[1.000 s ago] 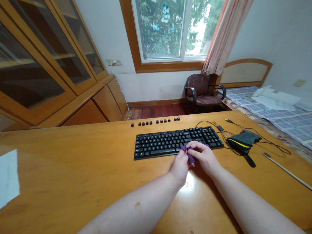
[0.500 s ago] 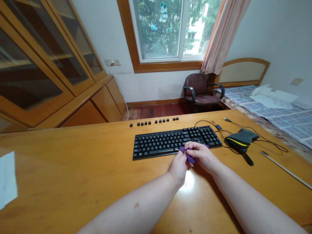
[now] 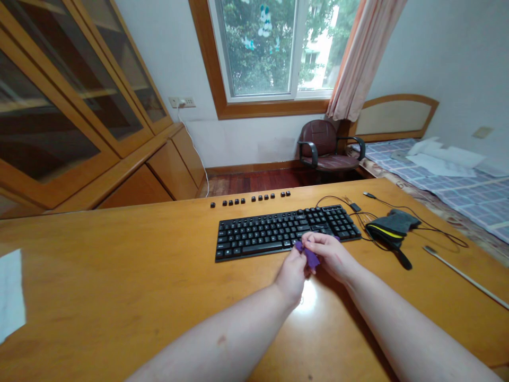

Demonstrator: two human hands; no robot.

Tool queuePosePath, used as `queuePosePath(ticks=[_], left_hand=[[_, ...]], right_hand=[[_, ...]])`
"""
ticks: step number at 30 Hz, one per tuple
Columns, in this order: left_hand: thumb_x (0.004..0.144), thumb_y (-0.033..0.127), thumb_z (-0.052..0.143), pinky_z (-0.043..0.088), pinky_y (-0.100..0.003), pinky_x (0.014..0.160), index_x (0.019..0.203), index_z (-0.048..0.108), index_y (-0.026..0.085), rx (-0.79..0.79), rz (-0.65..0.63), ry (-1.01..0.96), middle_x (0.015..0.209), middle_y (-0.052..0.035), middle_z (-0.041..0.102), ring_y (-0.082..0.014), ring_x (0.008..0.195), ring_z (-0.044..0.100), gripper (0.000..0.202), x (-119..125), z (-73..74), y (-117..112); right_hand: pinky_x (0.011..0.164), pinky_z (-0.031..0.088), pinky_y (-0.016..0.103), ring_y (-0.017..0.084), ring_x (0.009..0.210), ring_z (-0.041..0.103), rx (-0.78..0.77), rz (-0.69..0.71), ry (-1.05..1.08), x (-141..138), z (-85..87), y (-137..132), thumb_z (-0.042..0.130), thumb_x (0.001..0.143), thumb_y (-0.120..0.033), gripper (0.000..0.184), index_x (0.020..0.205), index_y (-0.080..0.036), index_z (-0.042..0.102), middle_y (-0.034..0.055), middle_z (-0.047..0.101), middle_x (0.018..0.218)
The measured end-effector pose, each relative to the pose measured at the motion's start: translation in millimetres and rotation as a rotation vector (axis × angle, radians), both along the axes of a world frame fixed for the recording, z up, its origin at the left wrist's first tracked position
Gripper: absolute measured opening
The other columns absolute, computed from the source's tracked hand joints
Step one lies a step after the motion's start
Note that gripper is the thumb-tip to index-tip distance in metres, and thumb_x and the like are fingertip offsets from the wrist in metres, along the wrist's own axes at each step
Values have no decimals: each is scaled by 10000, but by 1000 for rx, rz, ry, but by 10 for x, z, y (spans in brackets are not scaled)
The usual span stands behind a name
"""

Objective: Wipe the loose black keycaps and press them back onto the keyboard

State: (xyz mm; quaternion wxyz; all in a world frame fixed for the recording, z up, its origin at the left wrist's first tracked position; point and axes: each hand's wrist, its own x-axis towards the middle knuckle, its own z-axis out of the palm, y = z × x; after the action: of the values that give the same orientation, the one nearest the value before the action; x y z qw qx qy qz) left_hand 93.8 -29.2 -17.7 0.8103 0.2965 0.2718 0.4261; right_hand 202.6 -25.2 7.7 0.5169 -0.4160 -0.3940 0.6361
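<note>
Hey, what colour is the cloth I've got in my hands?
The cloth is purple; it shows best in the head view.

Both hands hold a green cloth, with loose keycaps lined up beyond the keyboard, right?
Not the colour: in the head view, the left hand and right hand hold a purple cloth. Loose keycaps do line up beyond the keyboard.

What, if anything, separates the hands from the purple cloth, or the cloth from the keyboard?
Nothing visible does: the left hand and right hand both hold the purple cloth directly, by the near edge of the keyboard. They partly hide the cloth, so anything small inside it cannot be seen.
</note>
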Motion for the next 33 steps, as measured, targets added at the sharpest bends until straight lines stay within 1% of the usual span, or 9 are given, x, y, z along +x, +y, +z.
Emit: queuePosePath(ticks=[5, 10, 14, 19, 23, 25, 27, 30, 33], left_hand=[[751, 395, 565, 257, -216, 511, 1026, 524, 157, -38, -23, 29, 556, 37, 439, -80, 504, 376, 366, 0, -1, 27], [716, 320, 593, 293, -220, 535, 1025, 542, 158, -25, 22, 45, 643, 18, 495, -78, 540, 404, 353, -4, 9, 52], [721, 372, 582, 258, -221, 505, 941, 541, 150, -33, 15, 77, 588, 24, 474, -78, 508, 399, 315, -2, -8, 52], [744, 437, 542, 243, -222, 492, 840, 494, 167, -2, -6, 61, 568, 44, 419, -72, 479, 378, 291, -6, 7, 85], [741, 404, 539, 251, -225, 490, 703, 443, 169, 44, -5, 31, 602, 40, 396, -66, 487, 386, 258, -21, 46, 99], [741, 380, 538, 257, -225, 491, 684, 429, 169, 51, -4, -1, 612, 39, 386, -67, 489, 387, 244, -29, 73, 95], [744, 379, 536, 265, -221, 492, 684, 421, 172, 47, -2, -29, 622, 40, 375, -67, 495, 387, 244, -36, 102, 90], [750, 396, 538, 280, -216, 495, 709, 420, 178, 28, 0, -47, 644, 42, 382, -65, 496, 384, 251, -41, 139, 91], [743, 399, 562, 298, -217, 507, 727, 429, 181, 13, 13, -61, 643, 42, 401, -66, 497, 389, 255, -42, 154, 95]], right_hand=[[304, 389, 220, 101, 312, 463, -52, -12, -102, -25, -20, -1, 582, 773, -411, 255, 754, -157, 564, -33, 525, 478], [319, 413, 213, 93, 400, 518, 33, -76, -127, -60, 10, -2, 692, 672, -376, 266, 634, -166, 533, -16, 583, 655], [283, 381, 237, 101, 308, 472, -14, -100, -157, -85, 27, 0, 650, 699, -430, 273, 689, -176, 550, -31, 562, 557], [306, 388, 266, 145, 318, 493, -46, -218, -201, -65, 9, 3, 590, 728, -488, 299, 709, -193, 542, -21, 567, 496], [538, 472, 272, 167, 613, 582, 99, -494, -322, 43, 12, 3, 598, 742, -439, 262, 752, -177, 603, 40, 636, 723], [683, 469, 284, 180, 772, 580, 191, -570, -358, 84, 29, 2, 587, 767, -401, 226, 800, -181, 624, 54, 634, 846], [741, 457, 306, 184, 818, 573, 247, -574, -353, 99, 47, 2, 537, 809, -393, 213, 827, -195, 614, 53, 622, 872], [740, 451, 320, 180, 798, 565, 305, -566, -410, 94, 69, -4, 538, 812, -375, 171, 838, -217, 597, 39, 602, 853], [735, 449, 322, 180, 799, 557, 414, -469, -574, 101, 101, -32, 592, 776, -325, 144, 884, -233, 622, 35, 591, 866]])
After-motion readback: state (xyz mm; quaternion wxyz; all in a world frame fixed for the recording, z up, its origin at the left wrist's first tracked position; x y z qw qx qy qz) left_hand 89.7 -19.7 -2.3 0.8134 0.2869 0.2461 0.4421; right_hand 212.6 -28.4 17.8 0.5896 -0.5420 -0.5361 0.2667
